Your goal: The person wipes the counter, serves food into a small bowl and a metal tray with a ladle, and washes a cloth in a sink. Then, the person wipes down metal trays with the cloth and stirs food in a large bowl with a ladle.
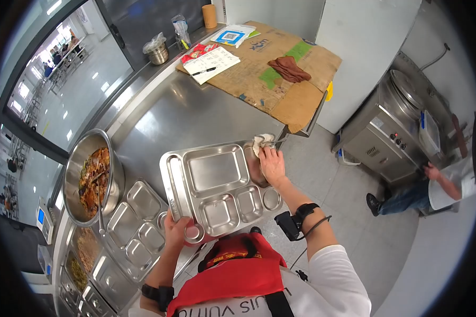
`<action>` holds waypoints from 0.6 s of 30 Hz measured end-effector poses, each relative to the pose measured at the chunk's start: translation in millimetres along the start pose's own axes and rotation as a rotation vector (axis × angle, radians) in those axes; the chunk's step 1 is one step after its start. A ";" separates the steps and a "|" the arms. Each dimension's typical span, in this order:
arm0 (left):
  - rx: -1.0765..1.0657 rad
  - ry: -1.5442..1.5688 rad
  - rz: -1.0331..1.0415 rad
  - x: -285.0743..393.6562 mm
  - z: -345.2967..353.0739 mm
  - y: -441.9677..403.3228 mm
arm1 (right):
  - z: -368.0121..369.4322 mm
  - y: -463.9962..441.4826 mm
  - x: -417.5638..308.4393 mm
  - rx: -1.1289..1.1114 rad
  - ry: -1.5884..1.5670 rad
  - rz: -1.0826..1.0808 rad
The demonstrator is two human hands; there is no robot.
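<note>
A shiny silver, rectangular metal compartment tray (217, 168) is held over the near edge of a steel bench (158, 116); whether it touches the surface cannot be told. The left hand (175, 228) has its grip clamped on the tray's near left corner, thumb on top, while the right hand (271, 165) bunches a crumpled off-white cloth (262, 142) in its grip at the far right corner. Just left, a second silver compartment tray (129, 222) lies along the bench's near edge, beside a deep round steel bowl (117, 177) of cooked food near the window-side edge. Flattened brown cardboard (238, 84) covers the bench's far end, bearing a rumpled reddish-brown cloth (289, 68).
</note>
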State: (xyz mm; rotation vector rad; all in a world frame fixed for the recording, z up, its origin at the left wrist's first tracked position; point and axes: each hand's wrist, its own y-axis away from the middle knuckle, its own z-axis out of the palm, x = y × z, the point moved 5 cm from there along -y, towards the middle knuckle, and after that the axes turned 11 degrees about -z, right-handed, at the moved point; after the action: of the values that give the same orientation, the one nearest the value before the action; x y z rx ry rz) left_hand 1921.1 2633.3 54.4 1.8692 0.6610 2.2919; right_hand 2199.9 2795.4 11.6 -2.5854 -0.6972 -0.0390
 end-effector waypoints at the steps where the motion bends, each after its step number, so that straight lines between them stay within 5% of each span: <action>1: 0.000 0.008 -0.006 -3.5 -0.9 0.5 | 3.3 2.7 -1.1 -0.064 -0.010 0.029; 7: 0.004 0.025 0.031 -12.0 -0.9 -6.6 | -7.8 53.7 -18.2 -0.299 -0.286 0.217; 10: -0.024 0.062 0.020 -6.7 9.1 -7.5 | -17.8 71.6 -15.6 -0.418 -0.779 0.523; 13: -0.068 0.182 -0.048 -14.2 10.0 -17.1 | -9.1 77.6 -43.9 -0.578 -1.512 0.296; 17: -0.068 0.156 -0.017 -21.9 7.7 -22.4 | -42.1 40.8 -63.9 -0.385 -2.016 0.476; 18: -0.075 0.159 -0.030 -18.8 11.6 -18.3 | -51.3 22.8 -66.9 -0.335 -1.940 0.371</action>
State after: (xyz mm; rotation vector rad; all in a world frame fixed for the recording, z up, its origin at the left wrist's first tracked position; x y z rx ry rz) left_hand 1933.2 2646.1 31.8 1.6462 0.6075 2.4286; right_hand 2157.3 2724.0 38.3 -2.1550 -0.6408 2.7743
